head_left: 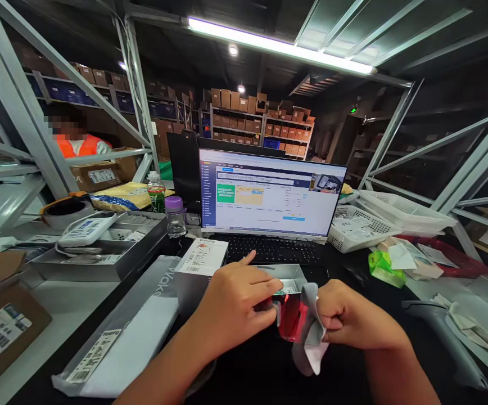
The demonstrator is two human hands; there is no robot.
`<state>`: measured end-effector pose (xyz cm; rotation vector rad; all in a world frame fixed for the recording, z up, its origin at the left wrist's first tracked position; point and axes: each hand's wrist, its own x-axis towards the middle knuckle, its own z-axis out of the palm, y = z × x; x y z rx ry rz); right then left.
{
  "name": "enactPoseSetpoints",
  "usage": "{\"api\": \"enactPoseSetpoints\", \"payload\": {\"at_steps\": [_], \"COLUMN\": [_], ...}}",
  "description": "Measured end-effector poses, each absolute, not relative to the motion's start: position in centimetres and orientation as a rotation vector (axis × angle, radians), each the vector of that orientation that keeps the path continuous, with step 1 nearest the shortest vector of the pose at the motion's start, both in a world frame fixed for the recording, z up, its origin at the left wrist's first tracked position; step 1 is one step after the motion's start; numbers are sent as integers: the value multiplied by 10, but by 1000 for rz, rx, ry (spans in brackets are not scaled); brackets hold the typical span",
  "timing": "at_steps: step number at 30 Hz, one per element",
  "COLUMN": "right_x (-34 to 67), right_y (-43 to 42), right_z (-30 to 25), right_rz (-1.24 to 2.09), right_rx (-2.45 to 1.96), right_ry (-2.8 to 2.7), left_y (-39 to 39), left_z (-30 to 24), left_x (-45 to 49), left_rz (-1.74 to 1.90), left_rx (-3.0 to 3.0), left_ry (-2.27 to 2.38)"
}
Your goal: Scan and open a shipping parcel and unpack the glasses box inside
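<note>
My left hand point(242, 295) pinches a red, glossy, see-through item point(290, 319); its kind is partly hidden by fingers and cloth. A soft grey cloth point(310, 337) is bunched in my closed right hand point(343, 315) and lies against the red item's right side. A bit of grey also shows by my left fingertips. Just behind the hands is an open silver-grey box point(297, 274) with papers inside. A white-topped box point(204, 256) with printed text stands left of it, close behind my left hand.
A long clear plastic bag point(143, 326) with a barcode label lies to the left. Behind are a keyboard point(273, 249) and a monitor point(265, 197). To the right lie a grey handheld scanner point(446, 340), a green packet point(385, 269) and white baskets point(360, 228). A person point(79, 140) is far left.
</note>
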<state>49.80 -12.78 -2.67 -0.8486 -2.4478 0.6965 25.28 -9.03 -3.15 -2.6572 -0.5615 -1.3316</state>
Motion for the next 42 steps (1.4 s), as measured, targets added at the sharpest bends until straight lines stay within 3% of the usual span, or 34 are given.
{"api": "enactPoseSetpoints", "payload": {"at_steps": [9,16,24,31,36,42], "right_x": [468,500,455,492,493,462], "right_y": [-141,-130,-138,-124,-127,-143], "right_z": [-37,-26,-46,-33,-33,-39], "right_rz": [509,688,131,801,822,550], "right_rx": [-1086,-996,-1097,-877,-881,-1169], "right_ry": [-2107,-2270,-2144,-2443,-2376,-2158], "left_y": [-91,-95,-92,-85,-85,-90], "left_z": [-35,-29,-49,-33,-35,-38], "left_x": [256,249,268,249,252,255], "left_rz": [-1350,-1303,-1151,-1250,-1274,-1240], "left_rx": [-2572,-2559,-2482,-2636,-2632,-2557], "left_ry": [-570,-564,-366,-521,-549,-499]}}
